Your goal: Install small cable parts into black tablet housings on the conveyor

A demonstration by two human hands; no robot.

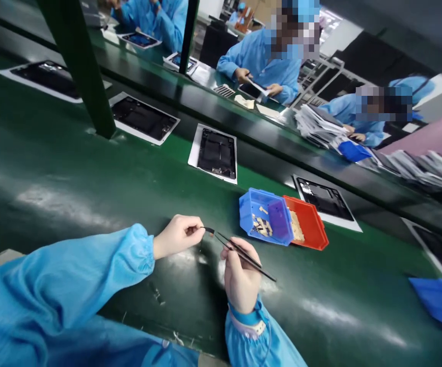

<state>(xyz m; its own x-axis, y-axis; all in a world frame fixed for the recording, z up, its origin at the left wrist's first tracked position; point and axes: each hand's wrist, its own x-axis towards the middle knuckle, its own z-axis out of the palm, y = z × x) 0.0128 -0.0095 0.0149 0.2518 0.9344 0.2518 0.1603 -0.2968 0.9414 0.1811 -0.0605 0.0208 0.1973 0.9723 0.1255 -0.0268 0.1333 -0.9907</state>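
Between thumb and fingertips, my left hand [181, 234] pinches a small dark strip [209, 230] with a brownish end; its exact kind is too small to make out. My right hand [243, 272] is closed around a pair of black tweezers [249, 259], whose tips point left at the strip's end. Whether the tips touch the strip I cannot tell. Just beyond my right hand stands a blue bin [267, 216] with several small beige and dark pieces in it. Touching its right side is a red bin [308, 224] holding pale pieces.
Several dark tablet housings, such as this one [218, 153], lie on white sheets along the green bench [148, 178]. A green post [81, 71] rises at the left. Co-workers in blue sit across the bench. A blue object [440, 303] lies at the right edge.
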